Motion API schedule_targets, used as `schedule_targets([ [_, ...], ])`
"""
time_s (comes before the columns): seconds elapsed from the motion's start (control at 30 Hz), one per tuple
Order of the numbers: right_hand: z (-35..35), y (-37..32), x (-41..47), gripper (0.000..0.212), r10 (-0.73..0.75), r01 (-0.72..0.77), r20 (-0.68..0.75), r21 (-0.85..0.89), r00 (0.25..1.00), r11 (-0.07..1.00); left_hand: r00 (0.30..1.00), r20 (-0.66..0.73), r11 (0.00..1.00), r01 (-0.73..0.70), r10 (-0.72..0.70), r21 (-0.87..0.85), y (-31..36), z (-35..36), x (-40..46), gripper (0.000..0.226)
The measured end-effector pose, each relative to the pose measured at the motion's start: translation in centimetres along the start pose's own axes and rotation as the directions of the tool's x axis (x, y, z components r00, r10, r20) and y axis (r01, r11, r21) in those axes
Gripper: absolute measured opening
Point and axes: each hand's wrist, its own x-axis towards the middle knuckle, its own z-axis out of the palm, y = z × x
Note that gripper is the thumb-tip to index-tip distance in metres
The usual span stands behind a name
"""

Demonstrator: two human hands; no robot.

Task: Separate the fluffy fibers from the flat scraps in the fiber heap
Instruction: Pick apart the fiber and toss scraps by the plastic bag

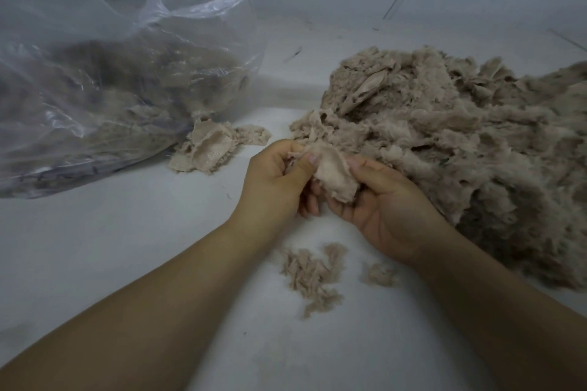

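In the head view, the fiber heap [460,143] runs off the right edge, so its full extent is not visible. It lies on the right half of the white worktop [127,263]; it is a beige-brown, matted, woolly mass with a few smoother, flat pieces of cloth showing near its top. The plastic bag [104,73] at the left is cut off by the left edge; its film is crumpled and hazy, and the brownish stuff inside is too blurred to tell fluff from cloth. Just outside the bag's mouth, touching it, sits a small pile of flat scraps [209,149], pale woven pieces with frayed edges.

Both hands meet at the near edge of the heap, over the worktop. The left hand [276,181] has its fingers curled and its thumb pressed on the top of a flat scrap [333,174]. The right hand [387,209] lies palm up under that scrap, thumb on its right edge, fingers curled beneath it and mostly hidden by the cloth. The scrap is light beige, thin, with ragged fluff clinging to its lower border; its far end touches the heap.

Near the wrists, loose fluffy fibers [311,276] lie on the worktop, with a smaller tuft [379,274] just beside them to the right.
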Motion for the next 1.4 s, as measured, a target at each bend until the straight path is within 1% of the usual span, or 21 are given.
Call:
schedule_targets([
  [0.07,0.2,0.1,-0.2,0.042,0.014,-0.009,0.061,-0.08,0.998,0.997,0.998,0.009,0.995,0.056,-0.056,-0.078,0.0,-0.1,0.1,0.021],
  [0.13,0.2,0.3,-0.1,0.037,0.019,-0.014,0.022,-0.181,1.0,0.983,0.994,0.01,0.987,0.112,-0.112,-0.111,0.0,-0.2,0.3,0.025],
  [0.2,0.1,0.4,0.1,0.027,0.018,-0.022,-0.025,-0.205,1.0,0.979,0.991,0.028,0.984,0.137,-0.135,-0.111,-0.1,-0.2,0.4,0.028],
  [0.27,0.1,0.2,0.1,0.012,0.01,-0.018,-0.055,-0.152,0.998,0.988,0.99,0.047,0.982,0.136,-0.131,-0.131,-0.1,-0.3,0.4,0.029],
  [0.37,0.0,0.2,0.3,0.036,-0.004,-0.001,-0.113,-0.041,0.994,0.999,0.992,0.02,0.974,0.128,-0.126,-0.186,-0.3,-0.7,0.5,0.029],
  [0.47,0.2,0.3,0.4,0.022,0.004,-0.005,-0.144,-0.012,0.99,1.0,0.989,-0.046,0.971,0.126,-0.138,-0.205,-0.4,-0.7,0.4,0.031],
  [0.6,-0.2,0.1,0.7,0.023,0.006,0.007,-0.215,0.06,0.977,0.998,0.98,-0.14,0.96,0.103,-0.143,-0.261,-0.1,-1.2,0.6,0.034],
  [0.63,-0.3,0.1,0.8,0.023,0.0,0.017,-0.224,0.074,0.975,0.997,0.986,-0.105,0.959,0.1,-0.132,-0.265,0.0,-1.5,0.7,0.029],
  [0.67,-0.3,0.1,0.8,0.024,-0.007,0.024,-0.233,0.071,0.973,0.997,0.994,-0.008,0.962,0.101,-0.106,-0.253,0.1,-1.8,0.8,0.023],
  [0.7,-0.3,0.3,0.9,0.024,-0.016,0.031,-0.242,0.056,0.97,0.998,0.985,0.159,0.97,0.105,-0.071,-0.22,0.4,-2.1,0.8,0.017],
  [0.73,-0.2,0.4,0.9,0.024,-0.028,0.037,-0.251,0.032,0.968,0.999,0.933,0.355,0.98,0.114,-0.048,-0.166,0.6,-2.2,0.8,0.016],
  [0.77,-0.3,0.6,0.9,0.023,-0.043,0.047,-0.248,0.007,0.968,0.999,0.85,0.525,0.991,0.104,-0.042,-0.088,0.8,-2.3,0.8,0.017],
  [0.8,-0.3,0.6,0.8,0.023,-0.059,0.055,-0.237,-0.022,0.97,0.998,0.778,0.627,0.997,0.076,-0.048,-0.018,0.9,-2.5,0.6,0.02],
  [0.83,-0.3,0.7,0.8,0.021,-0.077,0.066,-0.211,-0.058,0.974,0.996,0.753,0.654,0.997,0.06,-0.071,0.039,1.0,-2.5,0.5,0.026],
  [0.87,-0.4,0.7,0.7,0.02,-0.092,0.075,-0.182,-0.098,0.979,0.992,0.783,0.614,0.994,0.059,-0.104,0.093,1.1,-2.5,0.4,0.037],
  [0.93,-0.4,0.7,0.5,0.015,-0.113,0.09,-0.134,-0.164,0.985,0.982,0.886,0.437,0.981,0.087,-0.155,0.172,1.1,-2.1,0.2,0.057],
  [1.0,-0.4,0.8,0.5,0.003,-0.12,0.096,-0.102,-0.21,0.988,0.973,0.949,0.277,0.985,0.12,-0.151,0.126,0.5,-1.3,0.3,0.062],
  [1.07,-0.3,0.8,0.3,0.01,-0.116,0.091,-0.084,-0.258,0.99,0.962,0.964,0.225,0.987,0.123,-0.144,0.102,0.1,-0.4,0.3,0.056],
  [1.17,-0.2,0.9,0.4,0.006,-0.12,0.084,-0.106,-0.293,0.987,0.952,0.963,0.225,0.986,0.125,-0.148,0.112,0.0,-0.2,0.2,0.019],
  [1.3,-0.4,0.8,0.6,0.024,-0.098,0.065,-0.183,-0.179,0.978,0.982,0.914,0.347,0.978,0.195,-0.208,0.073,0.4,-0.4,0.0,0.02],
  [1.4,-0.1,0.6,0.5,0.051,-0.119,0.089,-0.116,-0.238,0.986,0.967,0.896,0.389,0.976,0.209,-0.214,0.056,0.6,-0.4,-0.1,0.024],
])
